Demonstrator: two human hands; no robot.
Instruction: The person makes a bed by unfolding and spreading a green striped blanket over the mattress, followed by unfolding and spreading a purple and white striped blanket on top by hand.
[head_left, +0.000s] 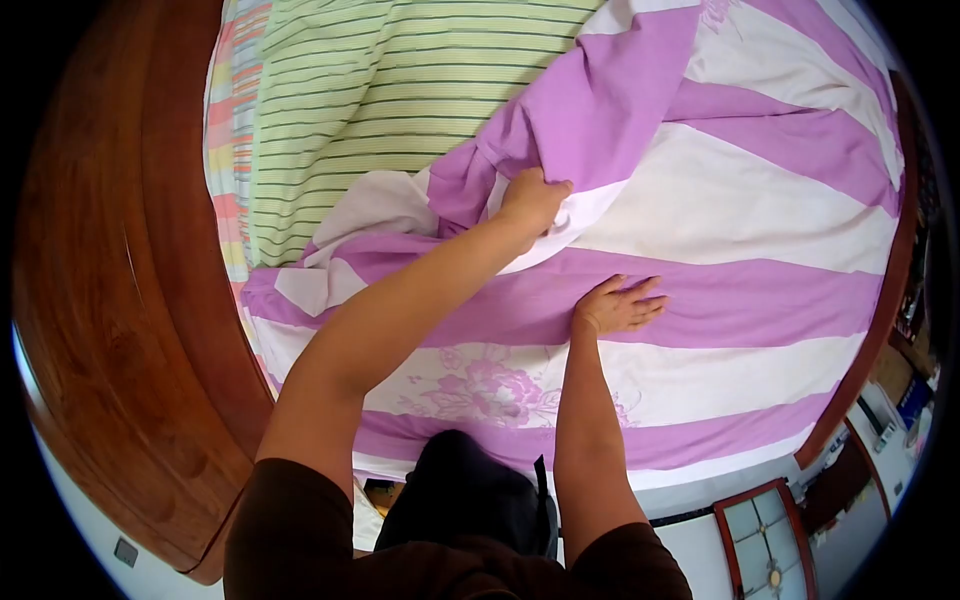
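A purple-and-white striped bed sheet [760,215] with a pink flower print covers much of the bed. My left hand [533,208] is closed on a bunched fold of this sheet near the middle of the bed. Lower and to the right, my right hand [622,306] lies flat on a purple stripe with its fingers spread. Past the rumpled edge of the sheet, a light green bed cover [400,100] with dark stripes shows at the upper left. What my left fingers pinch is partly hidden by the hand itself.
A brown wooden headboard [130,270] runs along the left. The bed's wooden end board [892,290] curves along the right. A multicoloured striped cloth [228,180] lies under the green cover. At the lower right is a red-framed glass panel [767,540].
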